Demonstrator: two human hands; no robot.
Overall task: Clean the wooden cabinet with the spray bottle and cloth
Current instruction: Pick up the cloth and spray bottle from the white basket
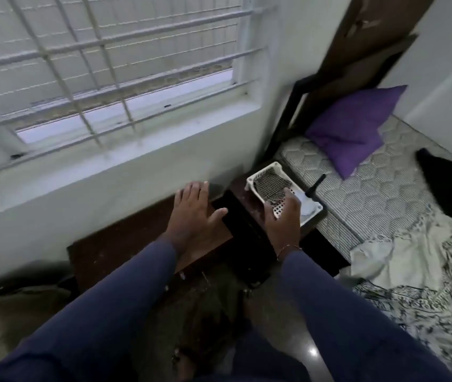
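While hands (pixel 282 216) hover, cabinet (pixel 125 244) beneath

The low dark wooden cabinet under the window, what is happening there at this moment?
A person in blue sleeves leans over the low dark wooden cabinet below the barred window. The left hand rests flat and open on its top. The right hand holds the near edge of a white perforated plastic basket, which has a dark mesh item inside and sits at the cabinet's right end, beside the bed with the purple pillow. No spray bottle or cloth is visible, so wiping has not begun.
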